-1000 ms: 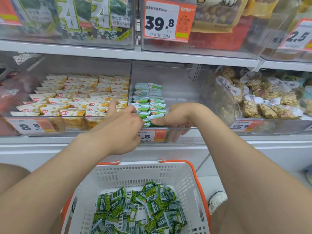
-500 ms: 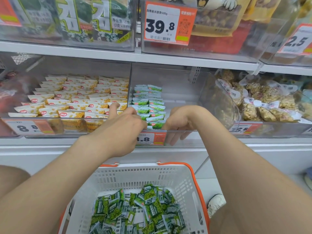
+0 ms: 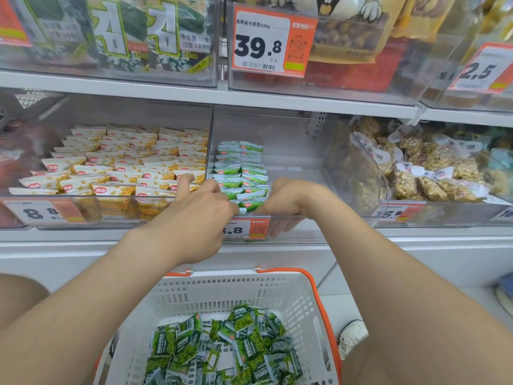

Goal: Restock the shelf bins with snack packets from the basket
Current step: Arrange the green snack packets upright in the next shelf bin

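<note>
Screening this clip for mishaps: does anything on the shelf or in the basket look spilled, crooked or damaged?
Nothing stands out. The green packets stand in two tidy rows at the left of the middle bin; its right side is bare, as fits a restock underway. Those in the basket lie in a loose heap.

Orange 39.8 price tag [image 3: 273,41] up top, seaweed packs [image 3: 133,34] to its left, wrapped nut clusters [image 3: 433,187] at right, white shoe [image 3: 351,336] on floor [image 3: 331,307]

Hands at a clear shelf bin [image 3: 294,162] of green packets [image 3: 241,169].
Left hand [image 3: 200,218] and right hand [image 3: 287,200], fingers curled, pinch the front packets; a white basket [image 3: 222,283] below holds more.
</note>
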`<state>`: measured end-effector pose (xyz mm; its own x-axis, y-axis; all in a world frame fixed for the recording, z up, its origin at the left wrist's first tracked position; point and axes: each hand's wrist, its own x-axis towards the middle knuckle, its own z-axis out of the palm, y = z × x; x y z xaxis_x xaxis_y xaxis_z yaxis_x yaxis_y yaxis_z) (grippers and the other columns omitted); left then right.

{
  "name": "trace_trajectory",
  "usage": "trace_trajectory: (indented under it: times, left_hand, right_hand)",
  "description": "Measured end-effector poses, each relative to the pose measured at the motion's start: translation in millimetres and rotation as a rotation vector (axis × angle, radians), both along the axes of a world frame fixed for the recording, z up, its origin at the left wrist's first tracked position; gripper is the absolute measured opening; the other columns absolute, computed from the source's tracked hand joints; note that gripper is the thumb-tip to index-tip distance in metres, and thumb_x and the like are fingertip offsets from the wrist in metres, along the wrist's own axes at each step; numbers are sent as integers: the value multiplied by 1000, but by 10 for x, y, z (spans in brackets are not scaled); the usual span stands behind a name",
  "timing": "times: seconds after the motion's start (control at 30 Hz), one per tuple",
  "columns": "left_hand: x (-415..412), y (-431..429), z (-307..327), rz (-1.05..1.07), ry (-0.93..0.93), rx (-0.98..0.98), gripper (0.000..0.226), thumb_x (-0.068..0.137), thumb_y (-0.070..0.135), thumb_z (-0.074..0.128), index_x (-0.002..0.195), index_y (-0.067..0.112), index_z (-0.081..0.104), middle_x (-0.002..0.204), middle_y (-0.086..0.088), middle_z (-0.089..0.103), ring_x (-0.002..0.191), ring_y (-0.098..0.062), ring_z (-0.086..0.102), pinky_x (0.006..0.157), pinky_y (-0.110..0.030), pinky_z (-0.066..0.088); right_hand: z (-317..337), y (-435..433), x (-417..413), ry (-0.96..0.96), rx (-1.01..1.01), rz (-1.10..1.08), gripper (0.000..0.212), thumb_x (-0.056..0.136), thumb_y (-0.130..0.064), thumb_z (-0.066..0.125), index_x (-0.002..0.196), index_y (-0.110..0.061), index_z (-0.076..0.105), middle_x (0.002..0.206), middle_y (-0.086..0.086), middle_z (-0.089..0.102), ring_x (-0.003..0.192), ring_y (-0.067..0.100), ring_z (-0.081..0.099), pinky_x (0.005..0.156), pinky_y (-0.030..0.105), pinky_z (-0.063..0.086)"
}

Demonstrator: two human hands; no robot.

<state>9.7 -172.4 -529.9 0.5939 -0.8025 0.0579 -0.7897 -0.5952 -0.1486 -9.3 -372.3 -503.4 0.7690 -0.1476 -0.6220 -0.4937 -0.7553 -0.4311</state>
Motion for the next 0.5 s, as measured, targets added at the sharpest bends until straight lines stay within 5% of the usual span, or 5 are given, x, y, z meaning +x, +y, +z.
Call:
trace_trajectory:
  times: [0.1,0.2,0.3,0.4,0.5]
  left_hand:
    - [-14,-3,3,2,5,-54,32,93,23,49,122,32,59,107,12,61,120,-17,42,105,-53,18]
    - [-65,-18,22,11,-71,-167,26,94,33,49,116,32,61,107,13,63,116,-19,47,97,-48,25]
    - [-121,-28,37,-7,-168,-303,22,90,38,58,109,29,64,106,9,62,111,-25,47,88,-45,30]
    - [-243,-34,80,-99,-181,-450,21,86,43,62,97,25,61,94,4,55,98,-28,47,80,-44,36]
    - [-486,-51,-7,-165,-33,-463,17,89,44,55,82,28,53,74,10,50,80,-24,54,66,-38,37]
  right_hand:
    - [71,-157,-4,-95,2,-124,44,97,-44,67,109,-1,63,83,11,79,78,23,79,89,43,62]
    - [120,-238,-132,-461,-151,-207,33,95,-24,55,99,5,69,76,11,77,79,26,76,81,41,62]
    - [154,-26,-427,-776,-307,-130,27,92,-19,50,86,-7,72,73,9,72,83,30,66,74,39,58]
    - [185,184,-800,-825,-304,29,20,89,-26,53,79,-17,69,68,-1,67,74,23,63,69,35,53]
    - [108,170,-1127,-629,-394,327,20,89,-28,53,78,-18,67,68,-2,62,69,20,50,73,36,53]
